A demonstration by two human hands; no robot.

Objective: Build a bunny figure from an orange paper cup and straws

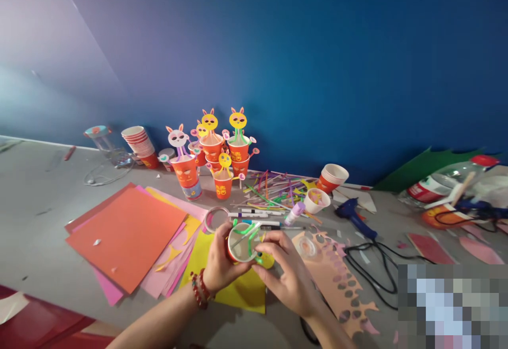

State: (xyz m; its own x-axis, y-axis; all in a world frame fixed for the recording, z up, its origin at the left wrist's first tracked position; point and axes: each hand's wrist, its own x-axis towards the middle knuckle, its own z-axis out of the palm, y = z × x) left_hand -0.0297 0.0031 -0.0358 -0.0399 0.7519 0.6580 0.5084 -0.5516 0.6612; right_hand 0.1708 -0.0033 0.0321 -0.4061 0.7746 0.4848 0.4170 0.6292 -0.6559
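Observation:
In front of me my left hand (pixel 222 264) is wrapped round a red paper cup (pixel 229 251), its white mouth tipped toward me. Bent green drinking straws (pixel 251 240) stick out of the cup and curve over its rim. My right hand (pixel 283 269) is at the cup's right edge, thumb and fingertips closed round the lower end of a green straw. Beside these fingertips shows a yellow paper disc (pixel 267 260), partly hidden by the hand. A yellow paper sheet (pixel 242 291) lies on the table under both hands.
Paper cup figures (pixel 185 169) with animal heads stand by the wall. Orange paper (pixel 127 232) tops a sheet stack at left. Loose straws (pixel 273 190), markers (pixel 254 214), a glue stick (pixel 295 214) and tape roll (pixel 216 219) lie ahead. A blue glue gun (pixel 359 219) trails its cord at right.

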